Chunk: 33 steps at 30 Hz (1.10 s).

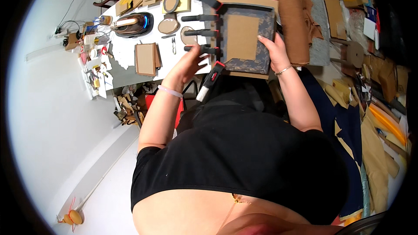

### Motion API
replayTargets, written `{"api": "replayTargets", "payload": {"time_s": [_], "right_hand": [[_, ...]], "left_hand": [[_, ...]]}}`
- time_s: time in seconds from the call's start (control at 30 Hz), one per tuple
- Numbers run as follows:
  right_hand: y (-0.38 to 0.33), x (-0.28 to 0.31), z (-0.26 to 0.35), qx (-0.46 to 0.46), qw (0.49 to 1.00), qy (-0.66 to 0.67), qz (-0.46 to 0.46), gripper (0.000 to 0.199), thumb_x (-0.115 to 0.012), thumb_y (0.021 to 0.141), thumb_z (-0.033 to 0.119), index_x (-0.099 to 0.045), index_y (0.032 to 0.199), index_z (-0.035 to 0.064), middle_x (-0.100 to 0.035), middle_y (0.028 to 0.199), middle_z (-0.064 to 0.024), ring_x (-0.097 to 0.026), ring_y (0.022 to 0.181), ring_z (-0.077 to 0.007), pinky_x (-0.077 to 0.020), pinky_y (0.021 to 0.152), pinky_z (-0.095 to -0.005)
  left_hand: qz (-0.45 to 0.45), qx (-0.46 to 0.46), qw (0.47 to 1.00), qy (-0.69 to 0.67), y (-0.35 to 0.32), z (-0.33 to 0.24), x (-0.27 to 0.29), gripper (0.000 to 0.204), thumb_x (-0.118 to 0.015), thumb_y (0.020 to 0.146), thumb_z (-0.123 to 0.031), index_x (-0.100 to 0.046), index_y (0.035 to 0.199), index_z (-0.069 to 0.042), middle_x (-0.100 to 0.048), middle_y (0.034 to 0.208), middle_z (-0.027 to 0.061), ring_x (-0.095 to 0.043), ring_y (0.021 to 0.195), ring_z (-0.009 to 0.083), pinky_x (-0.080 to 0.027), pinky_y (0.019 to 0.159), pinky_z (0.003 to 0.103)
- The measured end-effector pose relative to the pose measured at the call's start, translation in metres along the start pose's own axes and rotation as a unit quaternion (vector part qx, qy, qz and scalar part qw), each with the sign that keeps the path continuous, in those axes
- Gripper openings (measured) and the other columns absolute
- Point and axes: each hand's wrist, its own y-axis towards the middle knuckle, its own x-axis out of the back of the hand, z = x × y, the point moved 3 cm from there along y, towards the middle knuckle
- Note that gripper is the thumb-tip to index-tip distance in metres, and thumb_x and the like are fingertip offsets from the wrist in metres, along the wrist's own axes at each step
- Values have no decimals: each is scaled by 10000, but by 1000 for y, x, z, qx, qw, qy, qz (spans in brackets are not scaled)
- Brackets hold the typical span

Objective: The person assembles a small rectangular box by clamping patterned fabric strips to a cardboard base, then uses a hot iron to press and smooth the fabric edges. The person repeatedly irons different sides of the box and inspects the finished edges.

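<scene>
A rectangular panel point(267, 26), faced with dark floral material, lies before me with a plain brown cardboard rectangle point(242, 37) at its middle. Several black spring clamps point(201, 33) with red parts grip its left edge. My right hand point(278, 54) holds the panel's right edge, thumb on top and the other fingers mostly hidden below. Beside the lower clamps is my left hand point(190, 66), its fingers spread and nothing held in them; whether a fingertip touches a clamp I cannot tell. The lowest clamp point(210, 81), with a white-tipped handle, points toward me.
On the white table point(124, 54) stand a dark iron point(131, 24) with a blue light, stacked boards point(146, 59), round pieces point(169, 26) and small snips point(173, 45). A brown fabric roll point(296, 21) lies right of the panel. Bottles and cables crowd the left; scraps and rolls fill the right.
</scene>
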Motion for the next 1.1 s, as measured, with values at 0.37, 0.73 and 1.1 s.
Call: {"api": "replayTargets", "payload": {"time_s": [0.37, 0.73, 1.1], "right_hand": [[-58, 48, 33, 201, 954, -196, -108, 307, -758, 920, 99, -598, 1145, -35, -697, 1066, -82, -628, 949, -141, -528, 857, -307], [-118, 122, 17, 189, 897, -263, -302, 335, -773, 906, 122, -609, 1166, -10, -719, 1031, -74, -654, 907, -129, -541, 807, -310], [-137, 165, 23, 118, 926, 82, -349, 367, -643, 981, 73, -545, 1329, 10, -652, 1260, -67, -630, 1105, -172, -503, 945, -328]], "left_hand": [[45, -207, 965, -153, 131, -177, -102, 902, -666, 901, -662, -427, 1401, 50, -630, 1289, 249, -646, 1175, 421, -481, 1077, 527], [-133, -464, 871, -94, 157, -263, -110, 285, -675, 982, -306, -571, 996, -41, -596, 816, 77, -624, 731, 212, -566, 672, 393], [-87, -529, 528, 659, 268, -72, -197, 968, -914, 700, -452, -492, 1471, -46, -296, 1569, 345, -371, 1396, 505, -255, 1199, 562]]}}
